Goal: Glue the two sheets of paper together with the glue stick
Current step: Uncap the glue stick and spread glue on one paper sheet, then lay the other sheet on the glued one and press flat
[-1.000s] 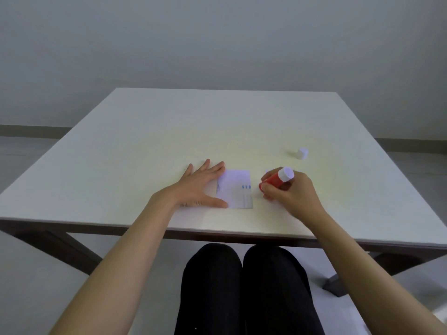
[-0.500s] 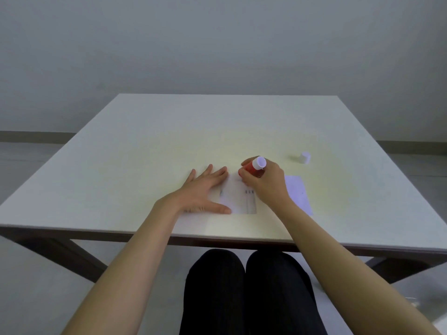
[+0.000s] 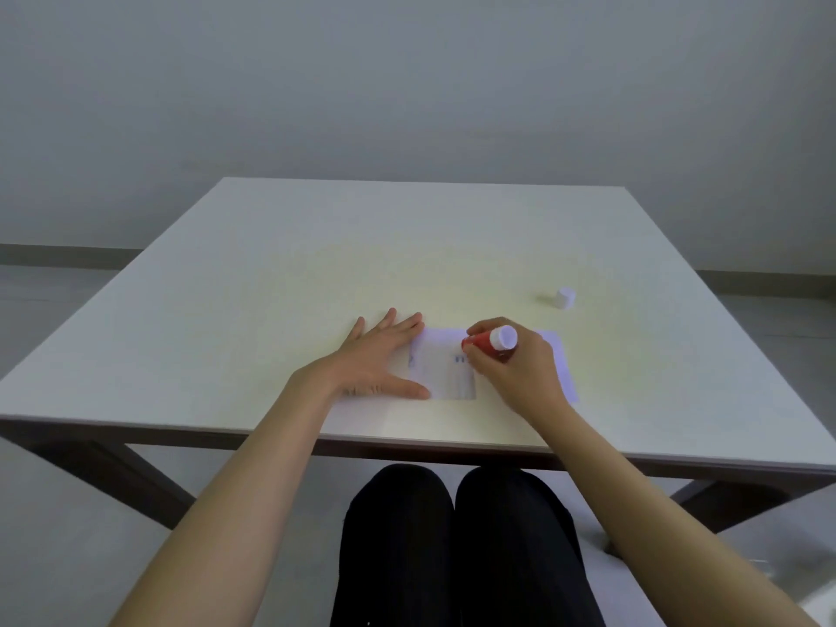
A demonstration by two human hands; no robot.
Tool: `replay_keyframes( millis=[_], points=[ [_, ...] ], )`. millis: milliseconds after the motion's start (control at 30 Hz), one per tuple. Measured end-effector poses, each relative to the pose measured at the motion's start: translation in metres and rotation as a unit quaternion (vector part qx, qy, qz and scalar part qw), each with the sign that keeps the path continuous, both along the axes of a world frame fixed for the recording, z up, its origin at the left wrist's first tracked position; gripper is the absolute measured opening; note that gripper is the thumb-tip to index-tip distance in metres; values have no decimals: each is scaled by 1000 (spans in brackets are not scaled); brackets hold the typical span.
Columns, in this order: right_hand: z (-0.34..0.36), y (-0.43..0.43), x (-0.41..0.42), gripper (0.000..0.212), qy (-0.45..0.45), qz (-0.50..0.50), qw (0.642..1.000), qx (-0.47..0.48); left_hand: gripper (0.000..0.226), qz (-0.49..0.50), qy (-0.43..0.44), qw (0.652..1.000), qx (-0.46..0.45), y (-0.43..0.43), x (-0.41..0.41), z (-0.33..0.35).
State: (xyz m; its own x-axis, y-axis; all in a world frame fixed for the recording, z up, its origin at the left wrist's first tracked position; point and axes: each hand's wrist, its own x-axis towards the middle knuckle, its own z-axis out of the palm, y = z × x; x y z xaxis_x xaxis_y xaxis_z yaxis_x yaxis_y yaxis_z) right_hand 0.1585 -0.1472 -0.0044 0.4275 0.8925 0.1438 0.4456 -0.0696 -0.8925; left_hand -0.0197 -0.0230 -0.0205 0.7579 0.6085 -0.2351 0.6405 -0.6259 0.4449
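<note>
A small white sheet of paper (image 3: 445,371) with faint blue print lies near the table's front edge. My left hand (image 3: 380,362) presses flat on its left edge, fingers spread. My right hand (image 3: 513,366) grips a red glue stick (image 3: 491,343) with a white end, tilted with its tip down on the sheet's upper right part. A second white sheet (image 3: 563,362) lies just right of the first, mostly hidden under my right hand. The glue stick's white cap (image 3: 565,297) stands alone further back to the right.
The white table (image 3: 316,264) has dark legs. Its front edge runs just below my wrists. My knees in black trousers (image 3: 452,545) are under it. A grey wall stands behind.
My right hand with the glue stick moved left onto the first sheet, then slid a little to the right across it. The second sheet came into view. My left hand stayed pressing.
</note>
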Motion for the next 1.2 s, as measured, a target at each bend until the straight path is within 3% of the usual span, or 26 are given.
replay_keyframes(
  millis=[133, 200, 300, 367, 433, 500, 600, 667, 733, 867, 967, 1067, 1200],
  points=[
    [-3, -27, -11, 11, -4, 73, 997, -19, 106, 7, -3, 1000, -3, -4, 1, 3],
    [0, -35, -6, 11, 19, 63, 998, -17, 104, 12, -8, 1000, -10, -5, 1, 6],
    [7, -43, 7, 14, 109, -19, 994, -2, 101, 17, -21, 999, -31, -7, 0, 10],
    [12, -50, 11, 15, 230, -34, 972, 22, 98, 32, -28, 998, -55, -10, 0, 13],
    [18, -59, 8, 16, 411, -15, 910, 57, 94, 77, -44, 992, -92, -12, -2, 17],
    [23, -64, 2, 22, 542, -1, 838, 72, 86, 126, -115, 978, -121, -16, -2, 23],
    [28, -66, -14, 19, 686, -7, 724, 72, 60, 130, -328, 927, -126, -35, 9, 31],
    [32, -64, -28, 15, 754, -17, 653, 71, 45, 111, -404, 896, -146, -58, 20, 34],
    [32, -61, -39, 14, 782, -13, 619, 70, 32, 124, -449, 865, -186, -77, 30, 33],
    [28, -53, -49, 16, 770, 5, 637, 47, 16, 160, -512, 816, -215, -88, 35, 33],
    [25, -52, -50, 16, 743, 13, 668, 38, 13, 169, -504, 823, -197, -86, 33, 36],
    [19, -55, -41, 19, 677, -11, 736, 12, 11, 193, -512, 821, -164, -67, 30, 48],
    [10, -61, -27, 22, 614, -44, 788, -3, 8, 244, -461, 853, -37, -16, 15, 70]
  ],
)
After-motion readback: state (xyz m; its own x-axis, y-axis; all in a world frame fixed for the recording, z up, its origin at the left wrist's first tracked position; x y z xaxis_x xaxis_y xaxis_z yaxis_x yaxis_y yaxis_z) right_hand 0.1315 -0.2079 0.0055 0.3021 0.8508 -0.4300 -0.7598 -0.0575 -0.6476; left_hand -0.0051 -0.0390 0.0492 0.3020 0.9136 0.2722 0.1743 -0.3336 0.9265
